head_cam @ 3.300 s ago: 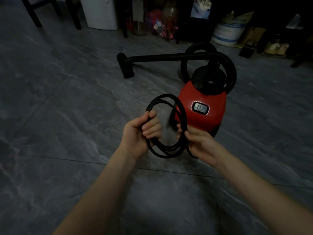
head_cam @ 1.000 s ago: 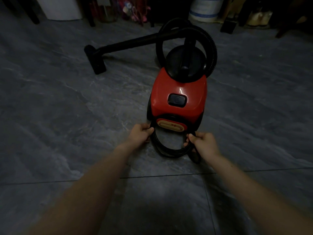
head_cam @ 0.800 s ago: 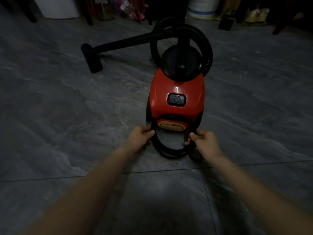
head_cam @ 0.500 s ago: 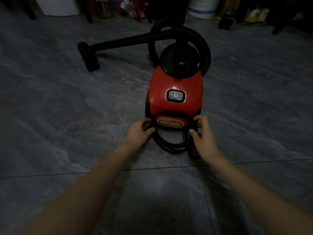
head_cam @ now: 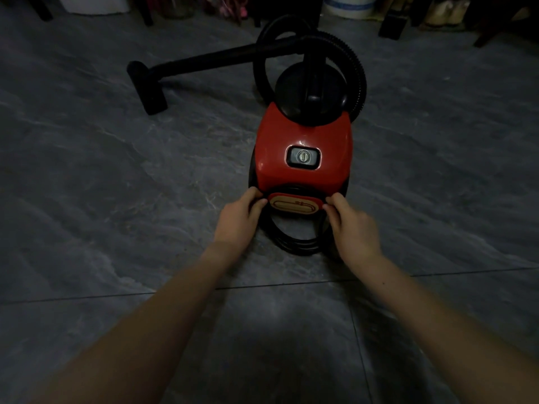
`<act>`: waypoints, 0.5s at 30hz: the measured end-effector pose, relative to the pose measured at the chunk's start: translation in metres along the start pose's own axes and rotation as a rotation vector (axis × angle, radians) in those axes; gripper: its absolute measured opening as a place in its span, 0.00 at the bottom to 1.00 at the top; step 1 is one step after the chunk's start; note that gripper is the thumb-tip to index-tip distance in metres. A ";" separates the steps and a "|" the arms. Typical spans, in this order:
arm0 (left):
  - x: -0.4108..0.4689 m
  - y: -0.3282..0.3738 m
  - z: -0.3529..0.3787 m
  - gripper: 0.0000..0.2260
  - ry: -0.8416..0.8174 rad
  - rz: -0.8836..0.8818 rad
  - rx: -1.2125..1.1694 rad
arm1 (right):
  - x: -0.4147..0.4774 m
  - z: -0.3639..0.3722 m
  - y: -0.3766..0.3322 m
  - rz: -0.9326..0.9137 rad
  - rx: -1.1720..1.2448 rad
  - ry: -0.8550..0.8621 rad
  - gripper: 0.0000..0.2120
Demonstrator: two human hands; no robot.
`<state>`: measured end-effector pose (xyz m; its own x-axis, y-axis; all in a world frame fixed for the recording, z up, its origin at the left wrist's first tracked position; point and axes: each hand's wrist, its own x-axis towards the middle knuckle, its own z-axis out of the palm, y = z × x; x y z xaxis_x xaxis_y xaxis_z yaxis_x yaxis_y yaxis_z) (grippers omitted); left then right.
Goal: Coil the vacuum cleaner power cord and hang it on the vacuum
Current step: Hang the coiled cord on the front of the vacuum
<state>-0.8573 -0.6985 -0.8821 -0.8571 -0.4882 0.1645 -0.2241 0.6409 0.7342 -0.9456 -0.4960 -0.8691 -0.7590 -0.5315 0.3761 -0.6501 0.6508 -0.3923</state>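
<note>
Head view: a red canister vacuum cleaner (head_cam: pixel 303 141) stands on a grey marbled tile floor (head_cam: pixel 116 199), its black power switch (head_cam: pixel 303 156) on top and its ribbed black hose (head_cam: pixel 357 74) looping behind to a wand and floor nozzle (head_cam: pixel 147 86) at left. The coiled black power cord (head_cam: pixel 294 243) hangs at the near end of the body, looped around an oval orange-labelled cord hook (head_cam: pixel 293 206). The left hand (head_cam: pixel 237 221) pinches the coil's left side beside the hook; the right hand (head_cam: pixel 351 225), fingers curled, pinches its right side. Dim household clutter (head_cam: pixel 350 5) lines the far edge
</note>
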 end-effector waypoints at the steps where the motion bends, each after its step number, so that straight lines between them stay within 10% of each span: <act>1: 0.001 -0.001 0.000 0.05 0.008 -0.007 -0.015 | 0.001 0.001 0.001 0.023 0.036 0.014 0.05; 15: 0.006 -0.017 0.007 0.10 -0.061 -0.228 -0.165 | 0.002 0.007 0.014 0.413 0.581 -0.045 0.07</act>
<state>-0.8624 -0.7082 -0.8985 -0.8207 -0.5689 -0.0535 -0.3403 0.4114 0.8456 -0.9564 -0.4910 -0.8797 -0.9400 -0.3339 0.0703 -0.2140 0.4164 -0.8836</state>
